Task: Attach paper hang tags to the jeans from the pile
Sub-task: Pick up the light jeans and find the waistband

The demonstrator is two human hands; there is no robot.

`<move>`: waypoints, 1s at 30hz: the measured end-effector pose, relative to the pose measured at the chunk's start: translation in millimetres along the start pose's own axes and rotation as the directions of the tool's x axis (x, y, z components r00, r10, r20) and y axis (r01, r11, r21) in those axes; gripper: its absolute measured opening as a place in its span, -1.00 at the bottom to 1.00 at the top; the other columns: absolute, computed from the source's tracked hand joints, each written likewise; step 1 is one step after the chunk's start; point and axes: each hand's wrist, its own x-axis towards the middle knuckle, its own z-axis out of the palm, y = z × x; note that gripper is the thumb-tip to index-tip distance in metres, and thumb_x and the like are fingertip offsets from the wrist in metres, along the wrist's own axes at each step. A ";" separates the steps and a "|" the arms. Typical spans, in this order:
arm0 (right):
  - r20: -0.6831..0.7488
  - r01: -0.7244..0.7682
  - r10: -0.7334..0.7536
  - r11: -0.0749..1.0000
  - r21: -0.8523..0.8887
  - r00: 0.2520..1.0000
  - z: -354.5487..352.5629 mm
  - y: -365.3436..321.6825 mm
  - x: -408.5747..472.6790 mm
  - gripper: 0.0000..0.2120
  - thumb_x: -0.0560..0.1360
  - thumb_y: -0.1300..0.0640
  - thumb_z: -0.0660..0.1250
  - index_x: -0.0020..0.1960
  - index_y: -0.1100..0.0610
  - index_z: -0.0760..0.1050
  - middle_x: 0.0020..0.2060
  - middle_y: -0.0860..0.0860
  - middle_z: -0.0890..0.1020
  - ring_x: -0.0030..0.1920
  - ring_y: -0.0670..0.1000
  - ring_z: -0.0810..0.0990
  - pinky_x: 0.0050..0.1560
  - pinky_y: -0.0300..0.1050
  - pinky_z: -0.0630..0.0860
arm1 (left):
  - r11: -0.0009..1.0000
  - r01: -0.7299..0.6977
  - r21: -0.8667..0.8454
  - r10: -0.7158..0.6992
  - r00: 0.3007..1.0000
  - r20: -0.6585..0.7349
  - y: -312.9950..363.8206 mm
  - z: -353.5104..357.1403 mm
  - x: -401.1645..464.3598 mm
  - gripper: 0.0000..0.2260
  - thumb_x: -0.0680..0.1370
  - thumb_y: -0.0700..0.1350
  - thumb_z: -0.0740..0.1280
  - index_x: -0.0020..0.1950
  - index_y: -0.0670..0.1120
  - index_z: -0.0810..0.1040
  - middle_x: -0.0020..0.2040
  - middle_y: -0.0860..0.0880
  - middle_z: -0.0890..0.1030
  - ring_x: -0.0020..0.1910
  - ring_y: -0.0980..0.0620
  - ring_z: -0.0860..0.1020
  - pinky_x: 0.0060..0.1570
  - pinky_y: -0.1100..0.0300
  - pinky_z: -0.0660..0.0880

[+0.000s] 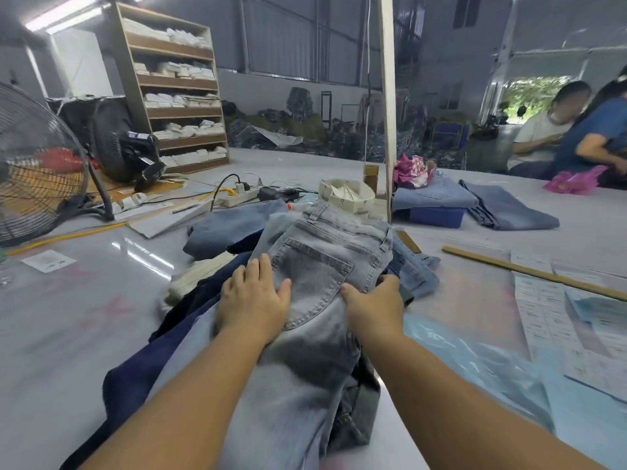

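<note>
A pair of light-wash jeans [325, 266] is lying on top of the pile [210, 300] at the middle of the grey table [84, 317], back side up, waistband pointing away from the person, one back pocket facing the ceiling. Darker navy garments are showing beneath it on the left, and more pale denim is spilling out to the right.

The left hand [252, 300] is lying flat on the jeans at the left edge of the pocket, fingers straight and spread, thumb reaching onto the pocket. The right hand [375, 305] is sitting at the right edge of the same pair, thumb on top of the fabric beside the pocket, fingers curling over and under the fold, so it is gripping the denim there.

Just beyond the waistband a white container of paper hang tags [346, 196] is standing on the table. To its right, folded jeans [432, 196] are resting on a blue box [437, 217], with another folded pair [509, 206] beside them. A power strip [239, 196] is lying further left, and a floor fan [37, 164] is standing at the far left edge. A wooden ruler [532, 273] and printed sheets [556, 310] are lying to the right. Two people are sitting at the far right.
</note>
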 end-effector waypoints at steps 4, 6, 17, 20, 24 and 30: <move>0.038 -0.011 0.008 0.997 0.081 0.999 -3.0 1.9 -11.3 -0.32 0.46 -0.04 0.46 0.43 0.17 0.23 0.18 0.05 0.51 0.03 0.06 0.48 0.00 -0.08 0.37 | 0.993 -0.098 0.072 0.090 0.989 0.115 -16.9 -8.0 -17.8 -0.35 0.63 0.26 -0.09 0.62 -0.02 -0.15 0.63 -0.11 -0.09 0.59 -0.15 -0.05 0.53 -0.10 -0.06; 0.130 0.015 -0.020 0.999 0.045 0.991 -7.6 0.4 -24.0 -0.11 0.38 -0.05 0.54 0.52 0.16 0.12 0.29 0.06 0.46 0.18 0.12 0.49 0.08 -0.07 0.39 | 0.983 -0.140 0.118 0.119 0.978 0.172 -26.5 -18.2 -36.2 -0.35 0.63 0.28 -0.08 0.62 0.01 -0.17 0.63 -0.11 -0.12 0.59 -0.16 -0.08 0.53 -0.11 -0.09; 0.209 -0.169 0.133 0.971 0.167 0.969 -10.6 -47.6 -44.5 -0.17 0.37 0.18 0.50 0.49 0.21 0.11 0.29 0.19 0.44 0.17 0.17 0.50 0.18 0.10 0.50 | 0.988 0.137 0.073 -0.154 0.928 0.338 -30.6 -70.5 -126.1 -0.02 0.34 0.45 0.29 0.58 0.01 -0.03 0.58 -0.11 0.04 0.54 -0.18 0.09 0.35 -0.23 0.27; 0.330 -0.247 0.211 0.967 0.070 0.920 -12.6 -51.3 -54.7 -0.39 0.44 0.17 0.45 0.37 0.22 0.23 0.22 0.17 0.45 0.18 0.17 0.50 0.06 0.00 0.48 | 0.973 0.160 0.165 -0.206 0.928 0.311 -31.8 -72.2 -136.1 -0.08 0.40 0.42 0.27 0.57 -0.05 0.03 0.56 -0.16 0.06 0.51 -0.23 0.11 0.38 -0.24 0.24; 0.391 -0.333 0.305 0.943 0.005 0.868 -28.1 -41.9 -71.4 -0.67 0.42 0.34 0.45 0.14 0.38 0.48 -0.01 0.26 0.58 0.01 0.18 0.60 0.02 0.10 0.58 | 0.984 -0.073 0.161 0.035 0.973 0.228 -8.5 -70.0 -152.4 -0.12 0.41 0.46 0.17 0.54 -0.07 0.12 0.54 -0.12 0.14 0.51 -0.17 0.12 0.44 -0.15 0.15; 0.450 -0.396 0.246 0.876 0.276 0.858 -29.4 -51.7 -83.0 -0.74 0.44 0.34 0.46 0.09 0.39 0.53 -0.07 0.20 0.64 -0.11 0.13 0.67 -0.14 -0.03 0.66 | 0.989 -0.025 0.144 -0.019 0.954 0.300 32.2 -61.0 -173.1 0.11 0.28 0.46 0.32 0.56 -0.11 -0.11 0.50 -0.11 0.11 0.45 -0.15 0.21 0.33 -0.12 0.29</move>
